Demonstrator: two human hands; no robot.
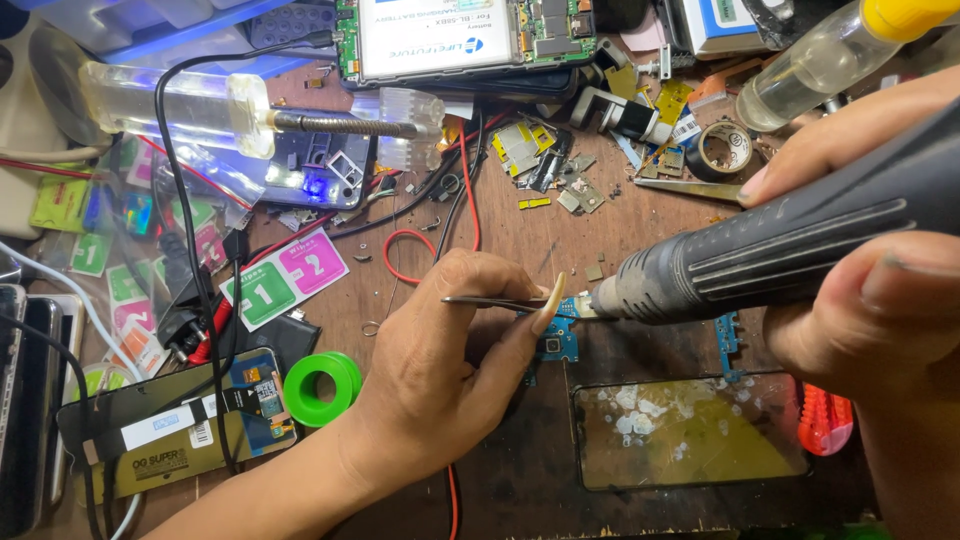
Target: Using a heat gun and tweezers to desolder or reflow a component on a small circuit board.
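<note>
My left hand [450, 350] pinches thin metal tweezers [490, 301], their tips pointing right onto a small blue circuit board [556, 345] on the wooden bench. My right hand [880, 300] grips a black hot-air gun handle [790, 240] that slants down to the left. Its metal nozzle [600, 300] sits right at the blue board, beside the tweezer tips. A second blue board strip [729, 335] lies just under the gun.
A dark glass panel with white residue [690, 430] lies below the board. A green tape roll [322, 386], an opened phone [460, 40], a clear clamp with a screw [250, 110], a bottle with a yellow cap [830, 55], an orange knife [825, 420] and several cables and loose parts crowd the bench.
</note>
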